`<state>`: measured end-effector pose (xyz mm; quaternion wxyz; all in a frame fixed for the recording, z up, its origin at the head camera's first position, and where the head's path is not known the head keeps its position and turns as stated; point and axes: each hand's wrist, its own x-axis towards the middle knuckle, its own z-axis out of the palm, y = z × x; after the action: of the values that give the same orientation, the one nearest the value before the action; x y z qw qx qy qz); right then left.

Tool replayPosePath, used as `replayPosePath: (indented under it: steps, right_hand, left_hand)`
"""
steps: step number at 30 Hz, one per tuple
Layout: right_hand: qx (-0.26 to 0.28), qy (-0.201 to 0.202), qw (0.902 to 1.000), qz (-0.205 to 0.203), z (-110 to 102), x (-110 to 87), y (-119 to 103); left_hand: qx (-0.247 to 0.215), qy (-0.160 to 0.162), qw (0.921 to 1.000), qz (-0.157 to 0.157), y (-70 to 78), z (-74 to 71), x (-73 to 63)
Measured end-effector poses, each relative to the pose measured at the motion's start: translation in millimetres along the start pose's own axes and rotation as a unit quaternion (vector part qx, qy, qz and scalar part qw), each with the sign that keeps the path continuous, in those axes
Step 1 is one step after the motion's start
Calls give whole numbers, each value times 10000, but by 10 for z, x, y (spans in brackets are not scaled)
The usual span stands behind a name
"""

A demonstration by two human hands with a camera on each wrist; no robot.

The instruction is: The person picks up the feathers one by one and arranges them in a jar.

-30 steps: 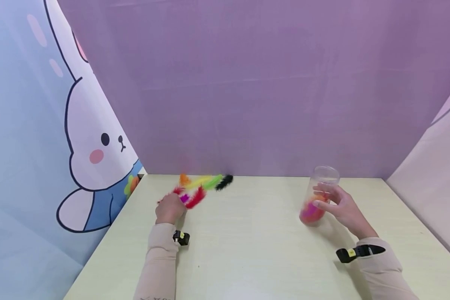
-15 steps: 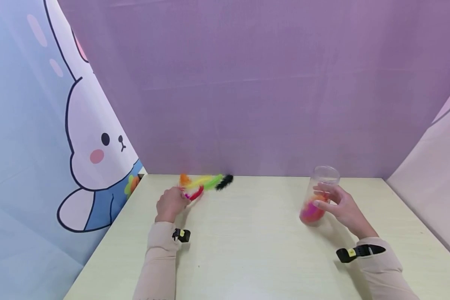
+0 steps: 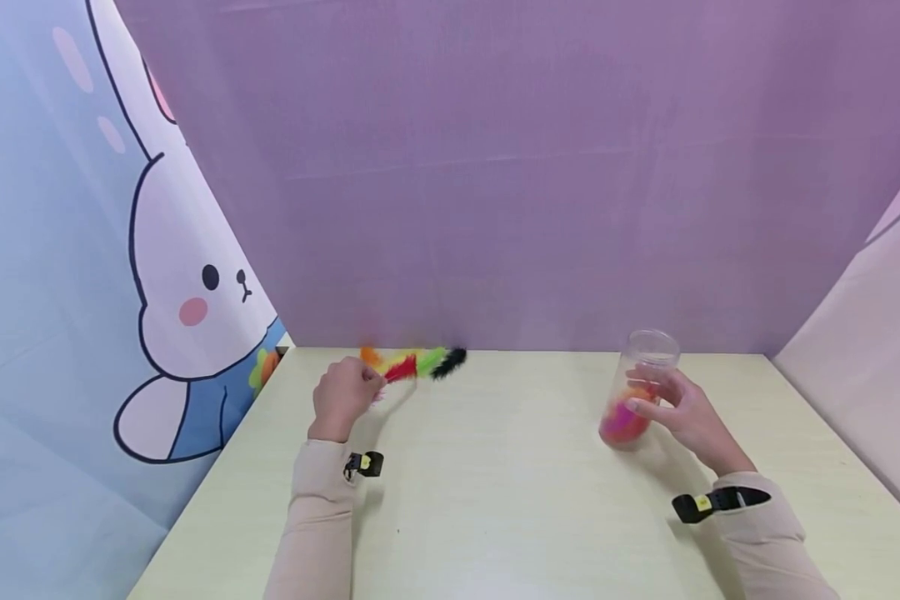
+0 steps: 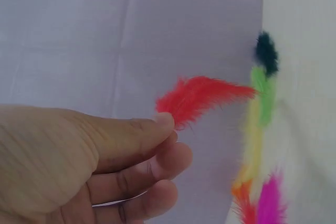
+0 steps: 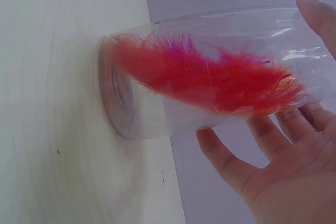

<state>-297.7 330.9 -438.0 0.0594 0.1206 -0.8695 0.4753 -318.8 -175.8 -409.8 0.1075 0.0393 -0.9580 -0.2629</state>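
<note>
My left hand [image 3: 341,396] pinches a red feather [image 4: 202,98] between thumb and index finger, lifted above the table. Behind it, along the table's far edge, lie an orange feather [image 3: 371,357], a yellow feather [image 4: 253,145], a green feather [image 3: 431,362] and a black feather [image 3: 448,364]. A magenta feather [image 4: 270,200] and another red one [image 4: 244,208] show low in the left wrist view. On the right, my right hand [image 3: 682,417] holds a clear jar [image 3: 651,354], thumb on one side and fingers on the other. Red, magenta and orange feathers [image 5: 210,82] fill its lower part.
The pale table [image 3: 487,483] stretches between both arms. A purple cloth [image 3: 525,183] rises at its far edge. To the left hangs a blue cloth with a rabbit print [image 3: 187,250], and a pale cloth [image 3: 870,350] borders the right side.
From low among the feathers, my left hand has risen and drawn slightly away with the red feather in its fingertips. My right hand and the jar have stayed in place.
</note>
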Motion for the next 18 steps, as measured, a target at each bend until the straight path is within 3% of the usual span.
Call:
replayPosePath:
  steps: [18]
  right_hand:
    - [-47,-27,9999,91,-12,3,-8]
  left_hand:
    - [-240,123,9986,451,303,-61,-94]
